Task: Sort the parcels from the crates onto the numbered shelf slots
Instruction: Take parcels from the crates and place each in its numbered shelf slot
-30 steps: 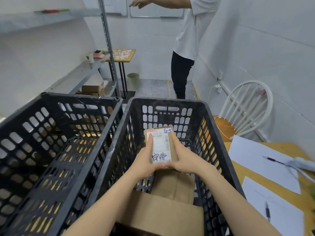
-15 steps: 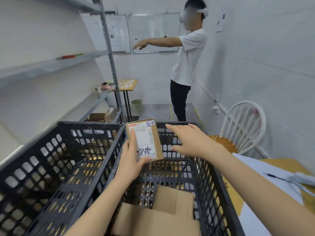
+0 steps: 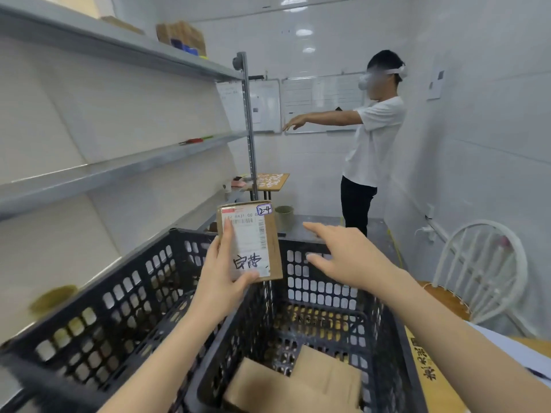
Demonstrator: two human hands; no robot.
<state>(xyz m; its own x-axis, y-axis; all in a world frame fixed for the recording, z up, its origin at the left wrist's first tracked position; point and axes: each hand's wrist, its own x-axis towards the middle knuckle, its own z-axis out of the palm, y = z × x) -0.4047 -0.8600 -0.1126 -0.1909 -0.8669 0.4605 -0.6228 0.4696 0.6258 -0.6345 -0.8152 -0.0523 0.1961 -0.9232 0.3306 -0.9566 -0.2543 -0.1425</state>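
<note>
We held one small cardboard parcel (image 3: 272,248) in our left hand (image 3: 219,286). The thumb (image 3: 228,242) lay along the left edge of the white shipping label (image 3: 250,242), and the remaining fingers were hidden behind the parcel. The parcel stood nearly upright, raised above the point where the two black crates met. A handwritten sticker (image 3: 264,209) at the top right corner of the label read "2-4".

Our right hand (image 3: 346,257) was spread flat, palm down, with straight fingers and nothing in it. It hovered just right of the parcel without touching it, over the far rim of the right crate (image 3: 322,281).

The right crate contained flat brown cardboard parcels (image 3: 298,380) on its floor. The left crate (image 3: 134,293) stood directly beside it, rims touching; we could not tell what it contained.

Grey metal shelves (image 3: 119,168) ran along the left wall. Cardboard boxes (image 3: 182,37) sat on the top shelf, and a red and green item (image 3: 195,140) lay on the middle shelf.

At the far end, another person in a white T-shirt (image 3: 375,138) stood with an arm stretched toward a whiteboard (image 3: 322,105). A white chair (image 3: 483,269) stood at the right wall.
</note>
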